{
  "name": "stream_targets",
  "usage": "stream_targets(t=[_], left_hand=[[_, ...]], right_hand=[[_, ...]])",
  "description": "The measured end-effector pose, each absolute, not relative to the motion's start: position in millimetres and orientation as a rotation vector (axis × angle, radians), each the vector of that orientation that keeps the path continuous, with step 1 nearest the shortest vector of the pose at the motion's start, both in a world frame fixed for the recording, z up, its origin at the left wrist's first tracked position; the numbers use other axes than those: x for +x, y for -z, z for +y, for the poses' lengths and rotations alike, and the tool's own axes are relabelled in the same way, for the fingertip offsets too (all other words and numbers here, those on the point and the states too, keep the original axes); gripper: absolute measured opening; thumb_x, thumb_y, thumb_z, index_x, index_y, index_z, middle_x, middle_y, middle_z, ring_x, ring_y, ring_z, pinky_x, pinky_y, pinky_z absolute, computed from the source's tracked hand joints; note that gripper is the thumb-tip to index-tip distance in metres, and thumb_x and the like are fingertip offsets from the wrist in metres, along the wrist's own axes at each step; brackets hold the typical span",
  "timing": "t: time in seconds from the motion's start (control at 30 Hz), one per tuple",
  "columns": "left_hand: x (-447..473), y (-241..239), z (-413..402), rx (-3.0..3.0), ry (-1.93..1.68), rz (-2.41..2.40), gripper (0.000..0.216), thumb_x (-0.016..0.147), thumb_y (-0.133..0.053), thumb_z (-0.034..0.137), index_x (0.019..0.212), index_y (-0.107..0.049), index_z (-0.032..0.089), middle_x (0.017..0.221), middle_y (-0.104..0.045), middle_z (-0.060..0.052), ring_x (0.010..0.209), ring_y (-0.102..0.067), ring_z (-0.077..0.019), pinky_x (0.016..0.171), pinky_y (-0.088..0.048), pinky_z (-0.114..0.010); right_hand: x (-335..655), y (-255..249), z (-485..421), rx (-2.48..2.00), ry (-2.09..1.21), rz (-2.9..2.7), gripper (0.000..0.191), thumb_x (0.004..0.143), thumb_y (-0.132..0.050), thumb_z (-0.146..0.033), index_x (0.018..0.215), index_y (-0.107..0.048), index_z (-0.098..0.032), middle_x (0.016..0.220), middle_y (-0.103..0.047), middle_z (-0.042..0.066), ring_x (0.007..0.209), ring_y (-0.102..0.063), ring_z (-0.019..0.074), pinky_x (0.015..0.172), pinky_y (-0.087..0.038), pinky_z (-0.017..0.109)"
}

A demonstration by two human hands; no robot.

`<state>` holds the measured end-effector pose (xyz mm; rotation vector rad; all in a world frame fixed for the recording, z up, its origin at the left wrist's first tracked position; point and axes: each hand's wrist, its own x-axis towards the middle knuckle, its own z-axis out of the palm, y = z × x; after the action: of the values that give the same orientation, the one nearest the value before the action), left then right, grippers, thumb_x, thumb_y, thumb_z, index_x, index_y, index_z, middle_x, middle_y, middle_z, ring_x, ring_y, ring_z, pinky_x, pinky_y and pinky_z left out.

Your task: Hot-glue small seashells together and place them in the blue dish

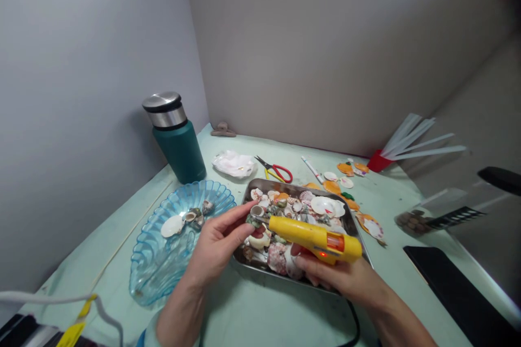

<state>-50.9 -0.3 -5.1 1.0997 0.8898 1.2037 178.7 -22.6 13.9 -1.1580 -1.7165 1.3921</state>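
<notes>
My right hand (325, 271) is wrapped round the handle of a yellow hot glue gun (309, 234), whose small light glows red. Its nozzle points left and meets a small greenish snail shell (255, 218), pinched between the thumb and fingers of my left hand (222, 241). Whether the tip touches the shell or stops just short, I cannot tell. Both hands are over a metal tray (260, 272) filled with assorted seashells (277, 257). To the left, a blue scalloped plastic dish (140, 260) holds a white shell (172, 225) and several small snail shells (195, 218).
A teal bottle (181, 152) stands behind the dish. Red-and-yellow-handled scissors (280, 173), a pen (312, 169) and a crumpled white packet (235, 164) lie behind the tray. At right are orange shell pieces (369, 227), a red cup (379, 161) of glue sticks and a black phone-like slab (456, 287).
</notes>
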Motion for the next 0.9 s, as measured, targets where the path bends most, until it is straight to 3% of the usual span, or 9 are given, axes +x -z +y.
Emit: stream_targets(t=[0.17, 0.37, 0.53, 0.7, 0.9], left_hand=[[-53, 6, 1, 1.134, -1.186, 0.872, 0.034, 0.078, -0.069, 0.027, 0.112, -0.070, 0.027, 0.107, -0.072, -0.006, 0.083, -0.068, -0.0177, 0.079, -0.051, -0.026], [-53, 7, 0, 1.101, -1.164, 0.842, 0.037, 0.078, -0.069, 0.029, 0.114, -0.069, 0.023, 0.084, -0.074, -0.006, 0.080, -0.067, -0.0188, 0.082, -0.050, -0.030], [-50, 4, -1, 1.008, -1.165, 0.841, 0.040, 0.073, -0.073, 0.031, 0.111, -0.071, 0.019, 0.075, -0.074, -0.007, 0.071, -0.066, -0.0179, 0.075, -0.051, -0.031], [-46, 2, -1, 0.882, -1.173, 0.748, 0.037, 0.070, -0.076, 0.029, 0.106, -0.073, 0.018, 0.073, -0.072, -0.006, 0.063, -0.063, -0.0154, 0.066, -0.051, -0.029], [-45, 3, -1, 0.860, -1.148, 0.707, 0.036, 0.073, -0.073, 0.027, 0.108, -0.072, 0.017, 0.069, -0.071, -0.006, 0.063, -0.063, -0.0150, 0.066, -0.050, -0.028]], right_hand=[[183, -6, -23, -1.164, -1.457, -1.664, 0.032, 0.080, -0.066, -0.048, 0.087, -0.068, -0.017, 0.058, -0.056, -0.002, 0.047, -0.047, 0.0088, 0.043, -0.040, 0.020], [185, 1, -23, -1.187, -1.513, -1.630, 0.036, 0.080, -0.065, -0.051, 0.089, -0.068, -0.016, 0.054, -0.053, -0.004, 0.046, -0.044, 0.0076, 0.043, -0.035, 0.019], [185, 1, -22, -1.157, -1.526, -1.652, 0.035, 0.081, -0.064, -0.050, 0.087, -0.067, -0.016, 0.053, -0.052, -0.004, 0.046, -0.043, 0.0077, 0.042, -0.035, 0.019], [184, -1, -23, -1.149, -1.502, -1.674, 0.034, 0.082, -0.064, -0.048, 0.087, -0.066, -0.015, 0.054, -0.052, -0.004, 0.046, -0.043, 0.0073, 0.042, -0.035, 0.018], [183, 0, -22, -1.164, -1.476, -1.664, 0.039, 0.080, -0.065, -0.052, 0.086, -0.068, -0.014, 0.054, -0.052, -0.003, 0.046, -0.045, 0.0086, 0.042, -0.038, 0.020]])
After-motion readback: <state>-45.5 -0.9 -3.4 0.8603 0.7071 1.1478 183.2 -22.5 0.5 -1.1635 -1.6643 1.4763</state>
